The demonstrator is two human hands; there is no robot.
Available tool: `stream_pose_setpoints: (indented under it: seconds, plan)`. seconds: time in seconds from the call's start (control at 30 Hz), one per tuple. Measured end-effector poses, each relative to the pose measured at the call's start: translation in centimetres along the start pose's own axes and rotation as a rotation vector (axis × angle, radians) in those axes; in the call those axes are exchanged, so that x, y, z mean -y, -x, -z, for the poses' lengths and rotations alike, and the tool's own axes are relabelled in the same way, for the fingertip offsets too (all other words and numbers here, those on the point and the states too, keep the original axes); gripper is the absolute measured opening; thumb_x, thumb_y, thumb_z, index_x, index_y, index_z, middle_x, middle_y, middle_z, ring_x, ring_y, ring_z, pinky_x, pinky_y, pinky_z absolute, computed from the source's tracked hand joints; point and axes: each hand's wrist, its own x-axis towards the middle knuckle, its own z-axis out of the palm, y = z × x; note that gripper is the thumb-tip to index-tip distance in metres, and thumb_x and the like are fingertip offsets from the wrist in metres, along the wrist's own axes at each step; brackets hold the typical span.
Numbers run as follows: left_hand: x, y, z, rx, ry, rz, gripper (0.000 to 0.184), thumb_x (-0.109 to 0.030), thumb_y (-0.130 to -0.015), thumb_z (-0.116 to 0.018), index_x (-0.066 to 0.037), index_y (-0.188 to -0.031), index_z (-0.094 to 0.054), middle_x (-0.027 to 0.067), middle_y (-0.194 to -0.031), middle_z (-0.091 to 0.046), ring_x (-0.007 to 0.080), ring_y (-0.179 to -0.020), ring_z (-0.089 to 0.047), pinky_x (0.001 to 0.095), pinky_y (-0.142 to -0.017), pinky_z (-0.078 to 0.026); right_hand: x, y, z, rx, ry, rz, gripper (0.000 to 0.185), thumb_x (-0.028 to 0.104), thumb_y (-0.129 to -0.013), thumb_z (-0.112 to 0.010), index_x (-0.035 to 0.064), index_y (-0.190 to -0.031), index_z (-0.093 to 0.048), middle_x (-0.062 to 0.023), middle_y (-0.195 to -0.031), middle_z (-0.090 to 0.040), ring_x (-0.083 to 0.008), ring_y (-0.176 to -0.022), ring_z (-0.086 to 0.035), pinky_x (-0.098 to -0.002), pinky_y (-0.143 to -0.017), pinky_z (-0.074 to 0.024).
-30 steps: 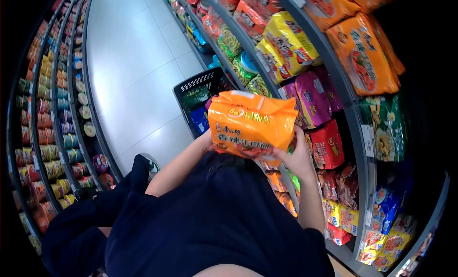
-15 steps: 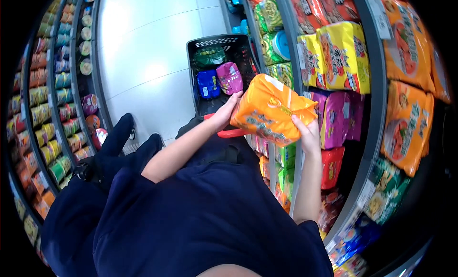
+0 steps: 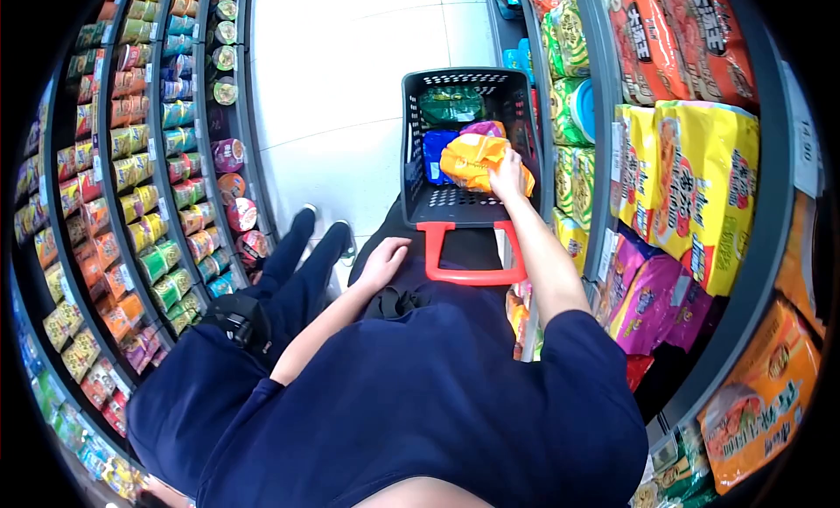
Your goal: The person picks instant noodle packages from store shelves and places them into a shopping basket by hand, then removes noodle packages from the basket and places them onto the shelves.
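My right hand (image 3: pixel 507 177) grips the right end of an orange noodle pack (image 3: pixel 474 162), down inside the black basket (image 3: pixel 451 212). Beside the orange pack lies a blue pack (image 3: pixel 435 156), with a purple pack (image 3: pixel 484 128) partly covered behind it and a dark green pack (image 3: pixel 451 105) at the far end. My left hand (image 3: pixel 383 261) is near my lap, left of the basket's red handle (image 3: pixel 474 276); its fingers are loosely curled, and whether they touch anything is unclear.
Shelves of cup noodles (image 3: pixel 131 140) line the left side. On the right, shelves hold yellow packs (image 3: pixel 704 193), red packs (image 3: pixel 643 44) and orange packs (image 3: pixel 761 399). A person in dark clothes (image 3: pixel 197 377) is close on my left. Pale floor tiles (image 3: pixel 350 97) run between the shelves.
The orange pack has moved from in front of my body into the basket with my right hand. My left hand has let go of it and drawn back. More of the red handle shows.
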Motion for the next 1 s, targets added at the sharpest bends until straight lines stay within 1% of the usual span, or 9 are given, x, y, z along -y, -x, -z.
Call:
stream_pose_setpoints:
  seconds: [0.2,0.33,0.5,0.63,0.7,0.77,0.87,0.93,1.0]
  plan:
    - [8.4,1.8,8.0,-0.165,-0.149,0.286,0.028,-0.017,-0.088,-0.053,-0.002,-0.111,-0.06,0.0156,-0.107,-0.06,0.0272,-0.105,-0.056,0.0336,-0.093,-0.042,-0.6,-1.1,-6.5,0.228,-0.211,0.387,0.073,0.012,-0.073,-0.071,0.0127,-0.137,-0.035,-0.0155,-0.14,-0.035,-0.0347,-0.13,-0.033,-0.0406,-0.107,-0.0297]
    - [14.2,2.2,13.5,-0.185,-0.117,0.434,0.031,-0.018,-0.087,-0.052,0.002,-0.11,-0.061,0.0184,-0.108,-0.062,0.0276,-0.101,-0.06,0.0332,-0.091,-0.044,-0.4,-0.8,-8.4,0.467,0.19,-0.116,0.073,0.004,-0.076,-0.063,0.0207,-0.14,-0.033,-0.0141,-0.15,-0.016,-0.0337,-0.131,-0.032,-0.0387,-0.107,-0.0306]
    - [13.3,0.1,17.8,-0.1,-0.173,0.445,0.032,-0.017,-0.09,-0.049,0.002,-0.115,-0.057,0.0137,-0.114,-0.06,0.0213,-0.107,-0.056,0.0307,-0.094,-0.042,1.1,-0.9,-10.1,0.4,-0.052,-0.324,0.06,0.006,-0.078,-0.057,0.0072,-0.134,-0.035,-0.022,-0.136,-0.037,-0.0377,-0.119,-0.046,-0.0416,-0.099,-0.0401]
    - [12.3,-4.8,18.4,0.033,-0.189,0.432,0.033,-0.02,-0.09,-0.049,-0.001,-0.115,-0.059,0.0138,-0.108,-0.064,0.0208,-0.101,-0.058,0.0308,-0.089,-0.044,3.1,0.3,-9.1,0.254,-0.245,-0.195,0.046,0.023,-0.083,-0.06,0.0017,-0.123,-0.05,-0.0223,-0.115,-0.056,-0.0343,-0.11,-0.053,-0.0392,-0.095,-0.0432]
    - [11.6,-7.5,18.2,0.06,-0.142,0.358,0.034,-0.023,-0.09,-0.048,-0.001,-0.113,-0.06,0.0171,-0.106,-0.064,0.0258,-0.099,-0.061,0.0331,-0.089,-0.045,7.0,3.9,-4.2,-0.014,-0.544,-0.044,0.032,0.026,-0.085,-0.057,-0.0038,-0.098,-0.061,-0.0242,-0.089,-0.064,-0.0351,-0.088,-0.063,-0.0389,-0.077,-0.0493]
    - [10.4,-10.5,18.2,0.101,-0.284,0.236,0.036,-0.03,-0.091,-0.047,-0.002,-0.11,-0.061,0.018,-0.107,-0.064,0.0279,-0.101,-0.06,0.0352,-0.089,-0.045,4.4,4.7,-7.2,0.092,-0.577,0.001,0.027,0.021,-0.086,-0.051,-0.0012,-0.1,-0.06,-0.0204,-0.091,-0.064,-0.0304,-0.085,-0.063,-0.0386,-0.075,-0.0492]
    - [12.4,-15.6,17.8,0.106,-0.342,0.162,0.045,-0.042,-0.089,-0.049,-0.001,-0.104,-0.063,0.0208,-0.102,-0.064,0.0332,-0.102,-0.059,0.0383,-0.088,-0.045,5.4,9.6,-3.0,0.097,-0.454,-0.06,0.026,0.017,-0.082,-0.053,0.0024,-0.102,-0.058,-0.0186,-0.095,-0.063,-0.0324,-0.086,-0.062,-0.0409,-0.074,-0.0492]
    - [10.7,-18.8,17.6,0.168,-0.24,0.171,0.04,-0.038,-0.088,-0.051,-0.003,-0.104,-0.063,0.0144,-0.097,-0.066,0.0249,-0.092,-0.063,0.0349,-0.085,-0.047,5.9,13.1,0.5,0.084,-0.258,0.077,0.024,0.015,-0.079,-0.053,0.0025,-0.099,-0.059,-0.0186,-0.091,-0.062,-0.0368,-0.093,-0.058,-0.0431,-0.078,-0.0488]
    - [6.2,-21.6,17.5,0.211,-0.031,0.175,0.035,-0.032,-0.088,-0.052,-0.003,-0.105,-0.062,0.0086,-0.094,-0.067,0.0169,-0.085,-0.063,0.0308,-0.074,-0.049,6.1,17.1,2.5,0.072,0.068,-0.018,0.025,0.023,-0.081,-0.052,0.0057,-0.096,-0.062,-0.0169,-0.097,-0.063,-0.0337,-0.095,-0.059,-0.0485,-0.082,-0.0454]
